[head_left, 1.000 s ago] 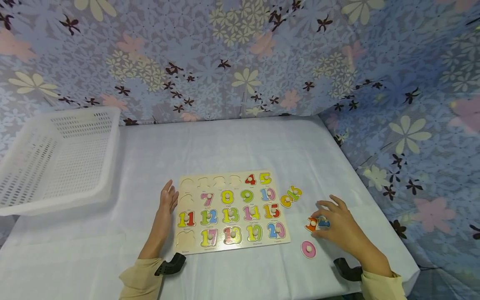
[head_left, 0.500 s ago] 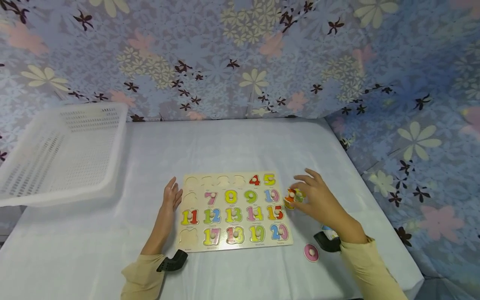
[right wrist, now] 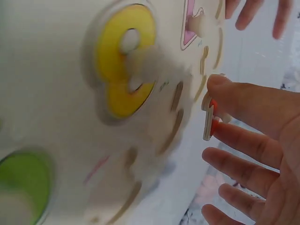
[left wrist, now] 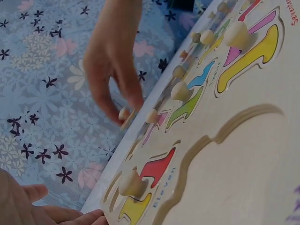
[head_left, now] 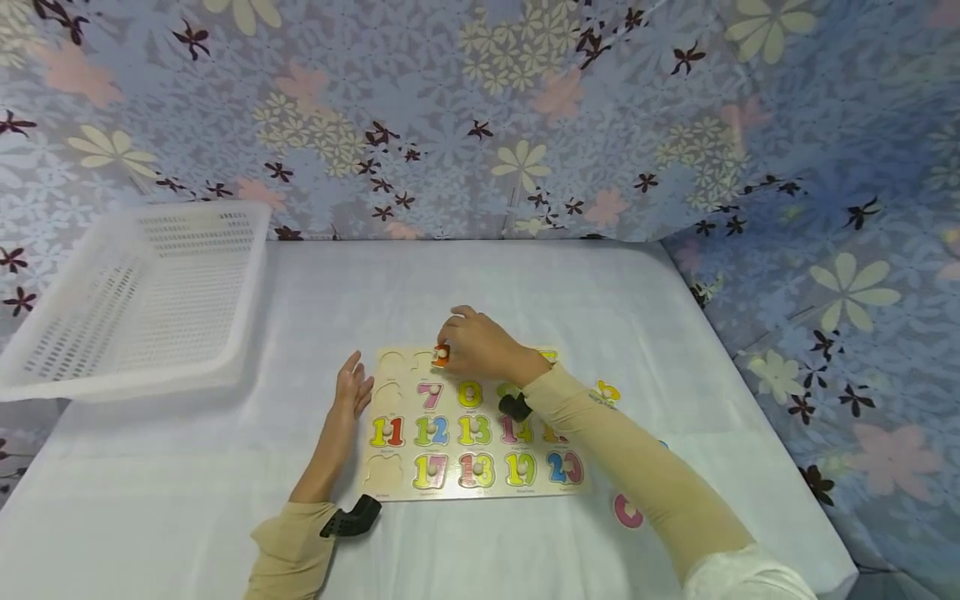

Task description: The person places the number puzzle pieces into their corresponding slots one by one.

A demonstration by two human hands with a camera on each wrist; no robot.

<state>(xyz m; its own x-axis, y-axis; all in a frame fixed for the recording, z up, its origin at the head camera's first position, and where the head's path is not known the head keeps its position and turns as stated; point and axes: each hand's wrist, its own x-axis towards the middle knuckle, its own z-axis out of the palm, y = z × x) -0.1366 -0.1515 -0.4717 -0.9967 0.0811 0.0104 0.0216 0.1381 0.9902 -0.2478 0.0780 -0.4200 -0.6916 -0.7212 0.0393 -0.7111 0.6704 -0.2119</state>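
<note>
My right hand [head_left: 483, 343] pinches an orange number 1 puzzle piece [head_left: 441, 357] between thumb and fingertips. In the right wrist view this piece [right wrist: 209, 124] is held on edge, close over the board's back row, its other fingers spread. Beneath lies the wooden number puzzle board [head_left: 384, 475], with knobbed numbers in many places and bare recesses along the back row and left side. My left hand [head_left: 351, 390] lies beside the board's left edge, fingers relaxed; in the left wrist view its fingertips [left wrist: 96, 217] are right at that edge.
Right of the board lie a yellow piece [head_left: 607, 389] and a pink ring-shaped piece [head_left: 628, 511]. A bit of blue piece [head_left: 663, 443] shows past the right sleeve, which covers part of the board. A white plastic basket [head_left: 251, 308] stands at the left.
My right hand has picked up the orange number 1 from the table on the right and carried it left over the board's back row. My left hand stays by the board's edge.
</note>
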